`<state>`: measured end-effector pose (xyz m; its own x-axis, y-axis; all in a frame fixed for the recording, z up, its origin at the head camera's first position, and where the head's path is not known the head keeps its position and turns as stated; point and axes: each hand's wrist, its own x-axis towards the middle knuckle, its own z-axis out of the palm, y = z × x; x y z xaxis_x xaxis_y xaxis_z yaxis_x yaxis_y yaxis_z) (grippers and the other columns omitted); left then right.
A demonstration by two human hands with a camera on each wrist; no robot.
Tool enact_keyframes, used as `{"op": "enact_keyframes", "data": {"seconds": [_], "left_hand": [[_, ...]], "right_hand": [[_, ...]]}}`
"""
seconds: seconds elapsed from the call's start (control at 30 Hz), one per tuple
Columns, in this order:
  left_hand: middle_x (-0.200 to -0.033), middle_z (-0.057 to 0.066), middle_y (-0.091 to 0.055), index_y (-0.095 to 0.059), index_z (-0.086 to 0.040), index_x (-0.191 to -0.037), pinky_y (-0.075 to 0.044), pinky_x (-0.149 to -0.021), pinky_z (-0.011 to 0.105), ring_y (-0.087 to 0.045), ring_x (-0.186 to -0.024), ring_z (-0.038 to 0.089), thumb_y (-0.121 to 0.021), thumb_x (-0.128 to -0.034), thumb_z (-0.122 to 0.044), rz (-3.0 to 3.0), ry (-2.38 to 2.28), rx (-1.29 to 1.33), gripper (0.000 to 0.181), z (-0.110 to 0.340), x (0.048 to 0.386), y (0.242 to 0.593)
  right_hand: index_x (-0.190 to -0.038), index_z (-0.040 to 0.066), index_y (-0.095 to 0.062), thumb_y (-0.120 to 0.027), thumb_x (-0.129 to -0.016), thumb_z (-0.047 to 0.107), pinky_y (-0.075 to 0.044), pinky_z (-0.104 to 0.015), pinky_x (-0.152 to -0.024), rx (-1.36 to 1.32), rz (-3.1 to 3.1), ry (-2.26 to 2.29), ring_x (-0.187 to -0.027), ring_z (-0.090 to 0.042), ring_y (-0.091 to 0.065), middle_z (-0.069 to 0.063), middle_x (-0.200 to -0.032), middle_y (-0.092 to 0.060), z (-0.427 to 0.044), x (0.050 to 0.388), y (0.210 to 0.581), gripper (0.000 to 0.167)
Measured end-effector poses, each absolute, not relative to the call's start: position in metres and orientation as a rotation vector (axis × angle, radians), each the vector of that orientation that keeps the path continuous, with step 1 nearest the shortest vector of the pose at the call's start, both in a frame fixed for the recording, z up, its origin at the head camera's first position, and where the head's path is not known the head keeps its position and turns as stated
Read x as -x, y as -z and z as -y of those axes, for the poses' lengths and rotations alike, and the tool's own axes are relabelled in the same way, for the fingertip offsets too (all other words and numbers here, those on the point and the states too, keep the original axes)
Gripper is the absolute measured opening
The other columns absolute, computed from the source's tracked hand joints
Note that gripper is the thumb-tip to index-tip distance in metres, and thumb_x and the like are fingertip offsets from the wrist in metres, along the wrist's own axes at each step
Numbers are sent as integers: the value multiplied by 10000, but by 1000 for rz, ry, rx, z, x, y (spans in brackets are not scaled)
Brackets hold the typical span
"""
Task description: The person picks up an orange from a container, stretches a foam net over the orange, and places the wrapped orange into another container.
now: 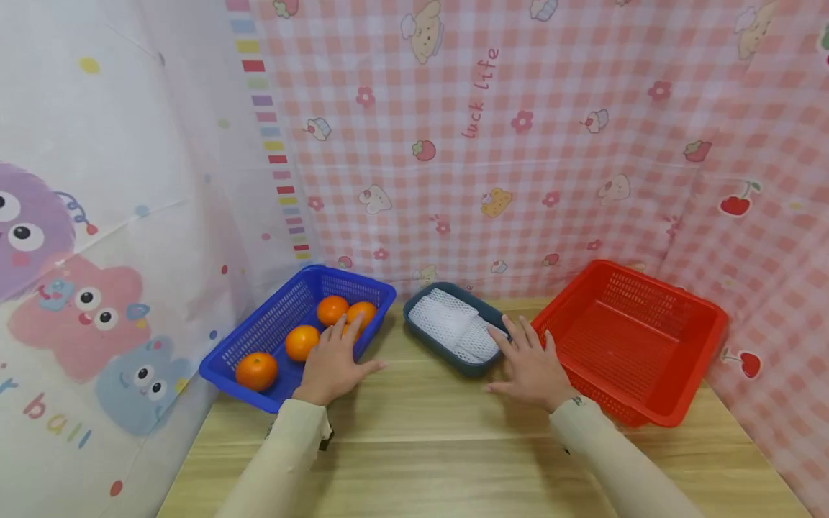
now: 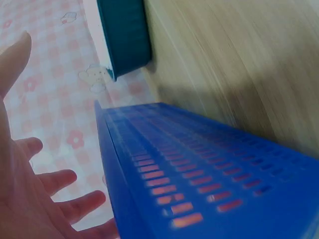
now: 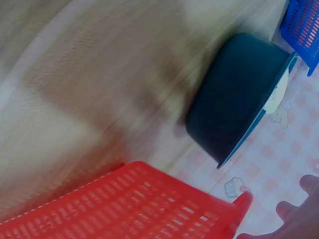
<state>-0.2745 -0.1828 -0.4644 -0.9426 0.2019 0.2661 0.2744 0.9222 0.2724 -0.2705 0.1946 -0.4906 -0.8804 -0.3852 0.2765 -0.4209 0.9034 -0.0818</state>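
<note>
Pink checked cloth (image 1: 492,165) hangs behind the table (image 1: 421,460), and both spread hands are empty: left hand (image 1: 332,368) over the blue basket (image 1: 268,327), right hand (image 1: 532,372) near the green tray (image 1: 476,369). Head view shows oranges (image 1: 257,371) inside; left wrist view, the slotted outer wall (image 2: 199,164). Basket's long axis runs from near left to far right.

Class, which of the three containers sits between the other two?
The green tray, holding white mesh: the blue basket stands to its left and the red basket to its right.

Bright head view (wrist views blurrier)
</note>
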Motion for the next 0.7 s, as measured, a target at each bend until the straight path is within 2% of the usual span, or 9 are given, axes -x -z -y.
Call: {"op": "enact_keyframes", "data": {"seconds": [0.17,0.3,0.47,0.6,0.7], "left_hand": [[-1487,192,-384,-307,-164,-1534,-446,-894,600,-458,-1239,449,-508,-762,-814,2803,489,351,1029,196,268,464],[-1420,171,-472,-343,-164,-1519,-508,-796,548,-534,-1167,397,-533,-766,-794,2759,485,340,1000,205,261,466],[-1329,160,-551,-377,-166,-1502,-536,-652,486,-618,-989,338,-534,-771,-788,2744,473,338,973,217,254,468],[-1290,147,-587,-402,-190,-1491,-531,-624,465,-633,-947,320,-518,-764,-805,2760,483,333,959,224,246,471],[-1295,141,-595,-442,-180,-1466,-540,-663,485,-630,-1001,336,-516,-764,-805,2775,499,335,942,228,241,474]], "right_hand": [[-1552,223,-257,-634,-685,779,-184,-734,-1015,-578,2825,-213,-1424,-418,-137,-127,-1597,-177,-208,267,492,1098],[-1553,209,-250,-730,-684,681,-303,-703,-976,-558,2817,-246,-1416,-423,-152,-138,-1590,-187,-221,265,494,1099],[-1546,193,-263,-777,-687,609,-470,-634,-830,-526,2797,-314,-1395,-425,-204,-161,-1563,-236,-238,259,495,1085],[-1546,204,-257,-746,-691,657,-504,-625,-735,-469,2821,-336,-1367,-430,-250,-168,-1549,-252,-252,252,494,1085],[-1552,214,-234,-717,-715,671,-492,-647,-725,-418,2857,-336,-1327,-430,-312,-173,-1535,-275,-262,248,493,1068]]}}
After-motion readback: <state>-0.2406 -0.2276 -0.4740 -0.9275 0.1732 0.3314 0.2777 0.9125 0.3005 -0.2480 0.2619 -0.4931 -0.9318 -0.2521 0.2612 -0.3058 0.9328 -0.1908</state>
